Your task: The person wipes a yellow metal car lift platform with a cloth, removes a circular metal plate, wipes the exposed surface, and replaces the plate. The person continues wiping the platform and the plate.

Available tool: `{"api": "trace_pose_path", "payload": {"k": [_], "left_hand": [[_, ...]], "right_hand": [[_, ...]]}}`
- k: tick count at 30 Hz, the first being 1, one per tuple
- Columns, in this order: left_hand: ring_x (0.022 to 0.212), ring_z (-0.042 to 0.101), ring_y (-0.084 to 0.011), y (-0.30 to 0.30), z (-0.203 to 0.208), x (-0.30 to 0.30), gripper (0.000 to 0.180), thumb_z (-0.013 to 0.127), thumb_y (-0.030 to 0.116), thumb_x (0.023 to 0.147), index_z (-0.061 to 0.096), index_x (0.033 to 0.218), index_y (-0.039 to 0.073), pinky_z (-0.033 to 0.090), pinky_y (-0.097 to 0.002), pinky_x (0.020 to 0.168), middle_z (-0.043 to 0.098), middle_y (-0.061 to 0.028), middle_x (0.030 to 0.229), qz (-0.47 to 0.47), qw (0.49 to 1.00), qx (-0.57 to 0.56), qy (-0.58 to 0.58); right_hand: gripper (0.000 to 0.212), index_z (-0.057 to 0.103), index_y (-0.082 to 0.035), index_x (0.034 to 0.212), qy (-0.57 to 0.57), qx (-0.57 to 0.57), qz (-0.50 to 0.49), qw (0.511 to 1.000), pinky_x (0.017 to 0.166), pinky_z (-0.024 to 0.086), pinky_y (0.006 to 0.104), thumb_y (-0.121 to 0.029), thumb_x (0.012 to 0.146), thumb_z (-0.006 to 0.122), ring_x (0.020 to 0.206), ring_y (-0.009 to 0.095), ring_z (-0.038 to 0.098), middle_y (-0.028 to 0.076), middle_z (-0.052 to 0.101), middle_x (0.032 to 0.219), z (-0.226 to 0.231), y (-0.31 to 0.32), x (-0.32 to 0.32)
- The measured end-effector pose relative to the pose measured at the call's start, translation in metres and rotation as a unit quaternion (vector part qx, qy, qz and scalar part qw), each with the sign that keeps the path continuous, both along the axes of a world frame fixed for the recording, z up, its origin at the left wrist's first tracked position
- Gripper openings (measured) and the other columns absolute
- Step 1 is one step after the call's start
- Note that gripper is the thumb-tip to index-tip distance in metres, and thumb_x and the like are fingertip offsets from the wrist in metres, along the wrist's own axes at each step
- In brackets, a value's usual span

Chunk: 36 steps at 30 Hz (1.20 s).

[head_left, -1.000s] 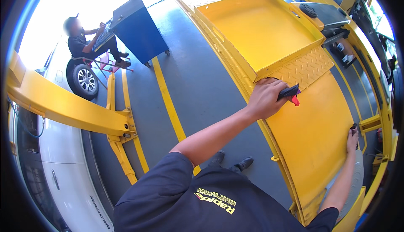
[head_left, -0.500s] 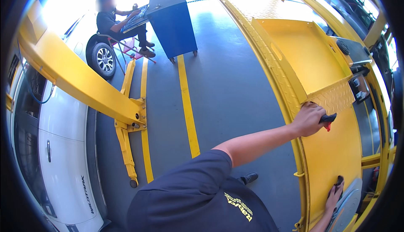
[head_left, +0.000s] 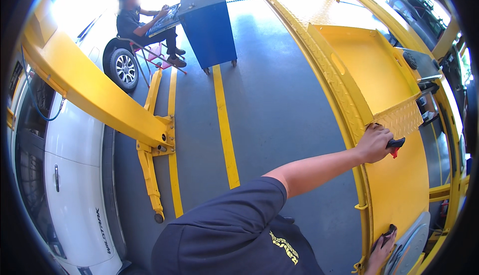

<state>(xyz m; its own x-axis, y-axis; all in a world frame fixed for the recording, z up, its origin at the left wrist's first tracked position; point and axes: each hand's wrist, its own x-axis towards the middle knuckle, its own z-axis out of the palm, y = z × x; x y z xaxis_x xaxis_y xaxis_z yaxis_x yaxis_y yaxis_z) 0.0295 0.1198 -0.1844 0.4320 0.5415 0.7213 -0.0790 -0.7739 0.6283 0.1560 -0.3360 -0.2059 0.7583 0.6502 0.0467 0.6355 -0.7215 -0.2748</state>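
My left hand [head_left: 373, 142] reaches out to the right and rests on the inner edge of the yellow lift ramp [head_left: 399, 190], just below its ribbed plate [head_left: 401, 120]. It is closed around a small black tool with a red tip [head_left: 395, 145]. My right hand [head_left: 381, 247] lies low at the right on the same ramp, beside a round grey turntable plate [head_left: 416, 245]. Its fingers are curled on a small black object [head_left: 390, 230] that I cannot make out.
A raised yellow tray section [head_left: 369, 65] continues up the ramp. A yellow lift arm [head_left: 100, 100] crosses on the left over a white vehicle [head_left: 75, 175]. Yellow floor lines [head_left: 224, 125] run across grey floor. Far off, a seated person [head_left: 134, 23] works at a blue cabinet [head_left: 209, 25].
The view has swung left and downward. My left hand with the tool has kept to the ramp edge, now lower on the ramp by the ribbed plate. My right hand stays on the ramp.
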Motion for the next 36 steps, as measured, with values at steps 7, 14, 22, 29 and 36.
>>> {"api": "trace_pose_path", "payload": {"k": [7, 14, 22, 29, 36], "left_hand": [[0.093, 0.069, -0.0299, -0.002, -0.001, 0.014, 0.043, 0.055, 0.044, 0.103, 0.084, 0.080, 0.023, 0.051, -0.0428, 0.084, 0.077, -0.0096, 0.095, -0.103, 0.988, -0.058, 0.101], [0.058, 0.048, -0.0119, 0.009, 0.011, -0.004, 0.031, 0.069, 0.039, 0.100, 0.080, 0.120, 0.019, 0.037, -0.0355, 0.054, 0.061, 0.0005, 0.074, -0.137, 0.968, -0.104, 0.184], [0.063, 0.052, -0.0069, 0.061, -0.009, -0.001, 0.031, 0.064, 0.029, 0.101, 0.076, 0.119, 0.006, 0.042, -0.0289, 0.054, 0.070, 0.0012, 0.089, -0.128, 0.948, -0.219, 0.194], [0.110, 0.063, -0.0136, 0.008, -0.010, -0.069, 0.031, 0.063, 0.024, 0.105, 0.068, 0.128, 0.003, 0.048, -0.0309, 0.097, 0.068, -0.0039, 0.119, -0.237, 0.895, -0.378, 0.022], [0.112, 0.063, -0.0156, -0.068, -0.089, -0.104, 0.036, 0.062, 0.028, 0.105, 0.065, 0.129, 0.001, 0.048, -0.0326, 0.098, 0.068, -0.0055, 0.121, -0.303, 0.852, -0.394, 0.164]], "right_hand": [[0.057, 0.049, 0.003, 0.154, -0.012, 0.116, 0.010, 0.993, 0.129, 0.026, 0.0451, -0.023, 0.104, 0.057, 0.152, 0.038, 0.041, 0.021, 0.047, 0.162, -0.004, 0.045, 0.030], [0.038, 0.071, -0.017, 0.133, -0.157, 0.138, 0.100, 0.973, 0.120, 0.038, 0.0522, -0.033, 0.099, 0.064, 0.143, 0.034, 0.053, 0.010, 0.065, 0.146, 0.004, 0.092, -0.059], [0.037, 0.069, -0.012, 0.131, -0.208, 0.134, -0.226, 0.942, 0.107, 0.045, 0.0541, -0.035, 0.104, 0.058, 0.131, 0.035, 0.059, 0.012, 0.067, 0.138, 0.004, -0.109, -0.082], [0.029, 0.071, -0.006, 0.124, -0.381, 0.012, -0.522, 0.763, 0.101, 0.052, 0.0494, -0.024, 0.103, 0.062, 0.116, 0.036, 0.066, 0.017, 0.074, 0.118, 0.021, -0.279, -0.104], [0.020, 0.074, -0.016, 0.114, -0.192, 0.348, -0.046, 0.916, 0.118, 0.035, 0.0529, -0.015, 0.097, 0.064, 0.136, 0.023, 0.056, -0.002, 0.070, 0.130, 0.034, -0.061, -0.132]]}}
